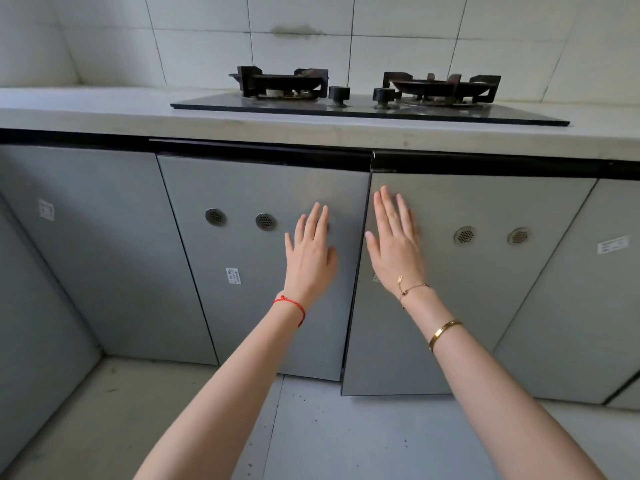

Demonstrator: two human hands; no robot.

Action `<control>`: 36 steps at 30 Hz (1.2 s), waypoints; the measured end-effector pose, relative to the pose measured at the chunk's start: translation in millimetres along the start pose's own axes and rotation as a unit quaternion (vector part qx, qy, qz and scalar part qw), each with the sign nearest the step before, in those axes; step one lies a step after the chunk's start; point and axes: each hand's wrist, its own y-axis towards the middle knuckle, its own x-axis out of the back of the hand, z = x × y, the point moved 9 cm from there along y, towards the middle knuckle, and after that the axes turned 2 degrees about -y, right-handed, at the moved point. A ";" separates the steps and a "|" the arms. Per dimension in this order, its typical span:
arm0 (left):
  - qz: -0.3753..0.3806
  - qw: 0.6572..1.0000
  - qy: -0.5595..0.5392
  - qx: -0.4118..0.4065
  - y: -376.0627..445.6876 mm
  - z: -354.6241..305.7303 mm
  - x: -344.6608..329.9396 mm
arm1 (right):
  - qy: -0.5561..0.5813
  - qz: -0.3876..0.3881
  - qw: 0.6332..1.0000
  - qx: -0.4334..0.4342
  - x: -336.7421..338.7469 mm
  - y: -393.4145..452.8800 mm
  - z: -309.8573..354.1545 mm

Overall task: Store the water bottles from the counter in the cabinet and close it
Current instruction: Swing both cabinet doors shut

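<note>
Two grey cabinet doors fill the middle of the view beneath a pale worktop (104, 109), and the closing step looks to be in hand. No water bottles show anywhere on the worktop; whether they sit inside the cabinet cannot be seen, since both doors hide the interior. The right door (485, 289) stands slightly proud of the frame, its inner edge and black top trim jutting forward past the left door (249, 271), which lies nearly flush. A two-burner gas hob (367, 102) rests on the worktop above them. The left hand (311, 251) is spread flat, fingers extended, palm against the left door near its inner edge, gripping nothing. The right hand (394, 244) is likewise open and flat against the right door just beside the seam, holding nothing. Round vent grilles (266, 222) dot both panels. The next move, by my reading, calls for a steady inward push, mostly from the right palm, until that door sits level with its neighbour.
</note>
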 end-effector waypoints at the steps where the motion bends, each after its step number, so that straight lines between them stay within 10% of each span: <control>1: 0.002 1.000 0.000 0.003 2.5 3.4 -0.8 | -0.002 0.000 1.000 0.000 -2.0 2.7 -1.0; 36: -0.024 0.998 0.007 -0.053 -8.5 18.0 41.8 | 0.096 -0.069 0.992 0.052 4.8 -13.0 20.8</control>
